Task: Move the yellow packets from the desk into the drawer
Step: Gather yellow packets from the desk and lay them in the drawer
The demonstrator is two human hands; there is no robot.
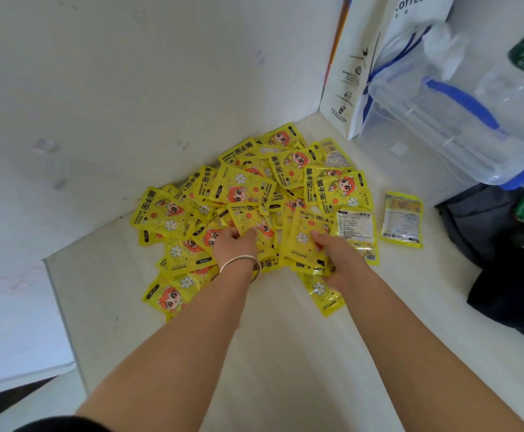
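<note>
Both hands [235, 246] [337, 258] grip yellow "HAND WARMER" packets [245, 188].

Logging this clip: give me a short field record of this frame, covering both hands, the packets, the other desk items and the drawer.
left hand: fingers curled into the yellow packets, pinching one
right hand: grips packets at the heap's near edge, thumb on top
yellow packets: loose overlapping heap on the desk, by the wall corner
lone packet: back side up, apart, right of the heap
left wrist: silver bangle
far right: white paper bag, clear container with blue handles, dark bag
drawer: not in view
</note>
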